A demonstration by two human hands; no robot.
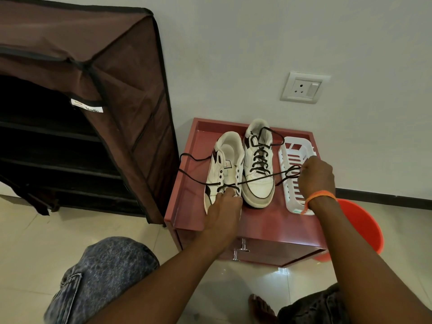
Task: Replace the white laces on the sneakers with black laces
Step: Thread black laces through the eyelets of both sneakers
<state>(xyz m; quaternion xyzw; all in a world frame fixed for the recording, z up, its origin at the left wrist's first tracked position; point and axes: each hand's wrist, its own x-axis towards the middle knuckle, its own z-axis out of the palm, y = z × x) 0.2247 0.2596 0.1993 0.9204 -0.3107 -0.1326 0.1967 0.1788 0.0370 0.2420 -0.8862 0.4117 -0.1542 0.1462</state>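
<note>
Black lace (pixel 254 180) — thin cord, pinched by right hand (pixel 315 176); left hand (pixel 225 204) grips leather sneaker (pixel 225 169).

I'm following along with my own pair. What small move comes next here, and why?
Probably feed the end held by the right hand into the next open eyelet of the left sneaker. Its black lace crosses only the lowest eyelets, the left hand steadies the toe, and the right sneaker looks fully laced.

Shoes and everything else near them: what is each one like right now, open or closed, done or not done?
Right sneaker: fully laced in black.
Left sneaker: only the lowest eyelets threaded.
Black lace: pulled taut by the right hand.
Left hand: pressing the left sneaker's toe.
White basket: empty.
Shoe rack: cover open.
</note>
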